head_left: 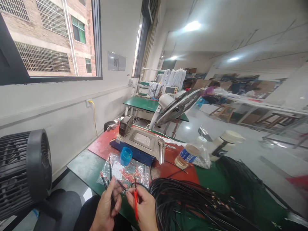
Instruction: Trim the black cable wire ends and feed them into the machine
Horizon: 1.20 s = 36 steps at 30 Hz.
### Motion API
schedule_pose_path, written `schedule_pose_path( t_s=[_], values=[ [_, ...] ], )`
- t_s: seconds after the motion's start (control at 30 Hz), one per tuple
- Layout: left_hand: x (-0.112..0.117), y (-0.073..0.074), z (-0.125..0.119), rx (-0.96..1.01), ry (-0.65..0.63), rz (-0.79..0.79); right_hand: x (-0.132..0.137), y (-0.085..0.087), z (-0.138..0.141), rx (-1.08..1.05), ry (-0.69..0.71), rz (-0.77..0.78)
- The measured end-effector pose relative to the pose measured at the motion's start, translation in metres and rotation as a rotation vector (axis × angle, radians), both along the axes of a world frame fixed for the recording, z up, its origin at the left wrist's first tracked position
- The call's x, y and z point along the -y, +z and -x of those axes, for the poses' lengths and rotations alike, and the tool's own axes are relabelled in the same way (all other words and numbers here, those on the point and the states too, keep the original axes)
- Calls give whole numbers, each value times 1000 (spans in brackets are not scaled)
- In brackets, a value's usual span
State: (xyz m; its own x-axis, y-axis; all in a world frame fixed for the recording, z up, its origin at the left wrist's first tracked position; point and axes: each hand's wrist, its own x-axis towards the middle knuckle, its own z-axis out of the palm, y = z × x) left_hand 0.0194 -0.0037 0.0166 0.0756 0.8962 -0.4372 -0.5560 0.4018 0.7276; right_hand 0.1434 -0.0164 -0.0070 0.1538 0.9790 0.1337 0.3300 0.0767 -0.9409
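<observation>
My left hand point(107, 203) is closed around several thin black cables point(110, 168); their ends stick up past the fingers, and some show reddish tips. My right hand point(144, 205) grips a slim red-handled tool point(136, 203) with a dark narrow point facing away from me; its exact kind is unclear. One black cable runs between the two hands, reaching the right fingertips. Just beyond them lies a clear plastic bag point(106, 168) with many tiny red and pale pieces point(131, 173) on it. A blue cup point(125, 156) stands at its far edge.
A blue-based machine point(134, 151) with a metal top sits behind the cup. A large black cable bundle point(192, 195) covers the bench at right. Beyond are a labelled jar point(186, 156) and a cream bottle point(223, 146). Fans stand left point(36, 166) and behind point(179, 107). A person point(209, 91) sits farther back.
</observation>
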Motion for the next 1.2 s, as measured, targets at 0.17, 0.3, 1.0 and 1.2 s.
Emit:
schedule_pose_path(
  t_s=[0.17, 0.3, 1.0, 1.2],
  values=[
    [4, 2, -7, -65, 41, -52, -4, 7, 0, -141, -3, 78],
    [5, -3, -13, -126, 76, -71, -9, 22, 0, -211, -17, 119],
    [-4, -18, -2, 46, 96, -46, -13, 17, 9, -162, 35, 100],
    [-2, -17, -7, 144, 78, -36, -15, 9, 10, -197, 13, 114]
  ],
)
